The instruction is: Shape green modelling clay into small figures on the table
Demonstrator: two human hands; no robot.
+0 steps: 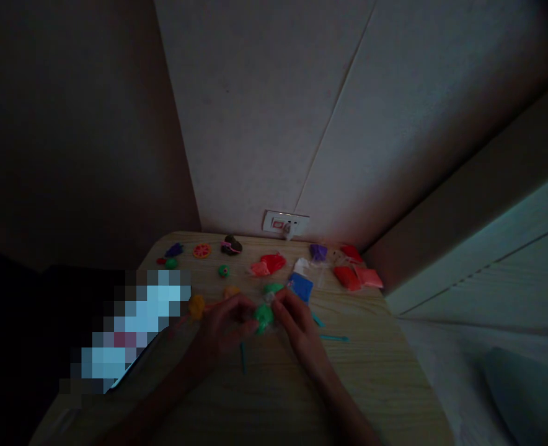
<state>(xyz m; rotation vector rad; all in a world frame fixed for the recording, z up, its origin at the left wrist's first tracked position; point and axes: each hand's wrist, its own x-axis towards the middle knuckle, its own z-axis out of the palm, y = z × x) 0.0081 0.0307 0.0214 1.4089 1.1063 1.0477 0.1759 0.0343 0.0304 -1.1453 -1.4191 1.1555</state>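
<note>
Between my two hands is a lump of green modelling clay, which seems to be in a clear plastic bag. My left hand touches its left side with thumb and fingers closed in. On the other side my right hand pinches the clear bag at its upper right edge. Just behind the hands lie another green piece and a blue clay packet. An orange-yellow lump sits left of my left hand. Thin blue modelling tools lie right of my right hand, and another blue stick below my left.
Small clay figures stand at the back left, among them a dark brown one and a red-orange disc. Red packets and a purple packet lie at the back right. A pixelated bright screen occupies the table's left edge. A wall socket is behind.
</note>
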